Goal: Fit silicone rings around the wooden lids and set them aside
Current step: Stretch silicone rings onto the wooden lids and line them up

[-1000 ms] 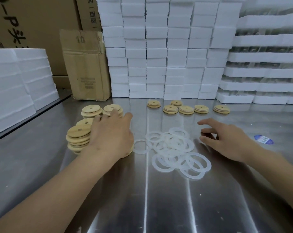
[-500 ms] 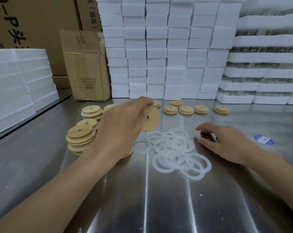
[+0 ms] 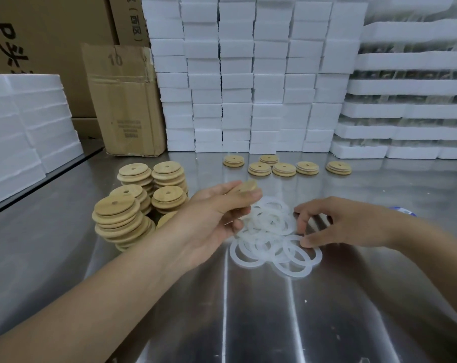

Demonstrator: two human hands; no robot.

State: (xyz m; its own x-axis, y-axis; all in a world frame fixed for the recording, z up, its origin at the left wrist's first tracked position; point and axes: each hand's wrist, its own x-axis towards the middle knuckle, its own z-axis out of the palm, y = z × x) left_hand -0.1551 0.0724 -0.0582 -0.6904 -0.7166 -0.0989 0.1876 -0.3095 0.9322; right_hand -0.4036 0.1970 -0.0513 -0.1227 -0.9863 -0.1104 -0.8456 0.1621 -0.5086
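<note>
What the cardboard box (image 3: 125, 100) holds I cannot see. I count six far-row lids (image 3: 284, 169) and five stacks of bare lids (image 3: 114, 218) at left. The left hand (image 3: 211, 221) pinches one wooden lid (image 3: 244, 187) above the silicone rings (image 3: 268, 221); the right hand (image 3: 348, 224) touches the rings with curled fingertips, but whether it grips one I cannot tell

Silicone rings (image 3: 265, 231) pile on the table (image 3: 248, 323). Left of the pile stand stacks of wooden lids (image 3: 117, 218); behind it lie 6 separate lids (image 3: 283, 169); farther behind, foam blocks (image 3: 248, 87); behind-left, a cardboard box (image 3: 125, 106).
</note>
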